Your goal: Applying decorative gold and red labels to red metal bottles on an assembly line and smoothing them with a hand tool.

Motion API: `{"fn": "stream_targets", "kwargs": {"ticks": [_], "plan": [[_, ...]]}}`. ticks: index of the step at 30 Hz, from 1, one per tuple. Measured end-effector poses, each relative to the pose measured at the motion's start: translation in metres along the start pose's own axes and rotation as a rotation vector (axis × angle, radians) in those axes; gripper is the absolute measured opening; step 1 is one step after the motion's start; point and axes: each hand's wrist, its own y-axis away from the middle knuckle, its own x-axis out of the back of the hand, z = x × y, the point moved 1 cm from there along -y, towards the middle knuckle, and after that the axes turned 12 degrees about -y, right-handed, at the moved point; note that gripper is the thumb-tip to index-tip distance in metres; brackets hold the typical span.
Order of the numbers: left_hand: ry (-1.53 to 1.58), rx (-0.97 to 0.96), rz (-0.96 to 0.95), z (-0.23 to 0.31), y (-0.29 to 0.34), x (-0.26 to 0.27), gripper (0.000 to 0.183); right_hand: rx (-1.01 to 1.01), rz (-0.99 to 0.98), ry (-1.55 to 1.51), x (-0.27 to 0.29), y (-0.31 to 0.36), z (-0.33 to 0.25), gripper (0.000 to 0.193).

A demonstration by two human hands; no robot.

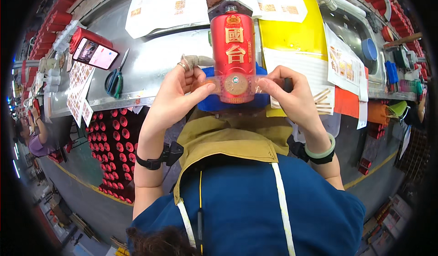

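- Head view: the red bottle (220,69) lies in front of the person, neck pointing away, its lower end over a blue support (204,101).
- The left hand (180,94) has thumb and fingers closed on one end of a clear strip (221,87); the right hand (294,91) pinches the other end, so the strip spans the bottle's lower front.
- Large gold characters and a small crest are already on the bottle. A round gold emblem (235,85) sits under or on the strip; I cannot tell which, nor whether it is fixed. Freeing the strip appears to remain.
- Small gold print marks the bottle's base; printed sheets (343,66) to the right carry similar gold characters. No brand is given here.
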Motion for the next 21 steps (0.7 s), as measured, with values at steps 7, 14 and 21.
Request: {"fn": "stream_targets", "kwargs": {"ticks": [7,14,21], "plan": [[0.105,-0.085,0.064,-0.021,-0.007,-0.012,0.045,0.039,0.089,0.103,-0.003,-0.007,0.01,0.023],[0.413,-0.017,-0.04,-0.024,-0.008,-0.01,0.044,0.028,0.048,-0.103,-0.009,-0.014,0.021,0.022],[0.276,-0.053,0.09,-0.031,-0.012,-0.017,0.041,-0.034,0.038,-0.122,-0.007,-0.013,0.028,0.022]]}}
